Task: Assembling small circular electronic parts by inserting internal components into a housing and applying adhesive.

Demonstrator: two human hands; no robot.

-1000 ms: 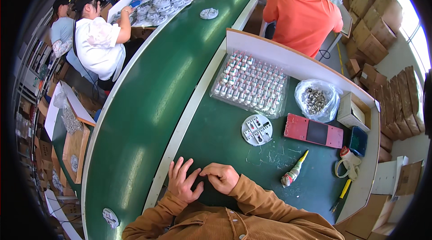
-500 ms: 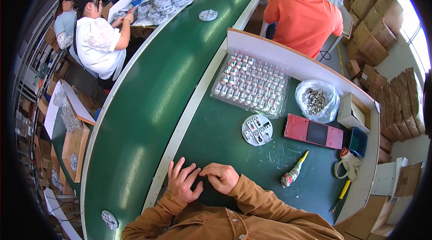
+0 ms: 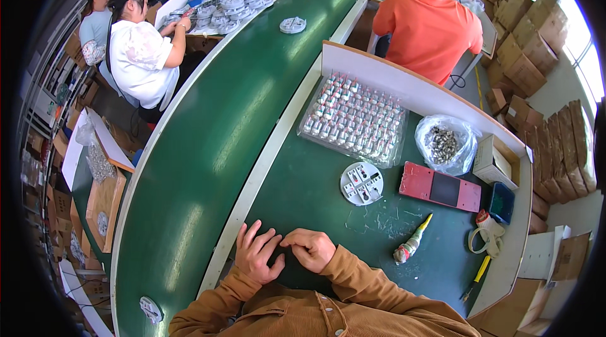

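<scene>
My left hand (image 3: 257,253) is held over the near left edge of the green workbench, its fingers spread and holding nothing. My right hand (image 3: 309,250) is beside it with the fingers curled in; its index fingertip meets or nearly meets the left fingertips. I see nothing between them. Beyond the hands lies a round white plastic base (image 3: 362,183) with small dark and metal parts in its compartments. To the right, a tapered tool wrapped in tape (image 3: 413,240), with a yellow tip, rests on the bench.
A clear tray of small capped parts (image 3: 353,119), a bag of metal pieces (image 3: 445,143), a red block (image 3: 439,187), a tape roll (image 3: 485,240) and a yellow-handled tool (image 3: 476,277) lie on the bench. Left runs a green conveyor (image 3: 208,147) carrying white discs (image 3: 151,310). Other people sit nearby.
The view has shifted very slightly. Both hands keep the same pose, and the things on the bench stay where they were.
</scene>
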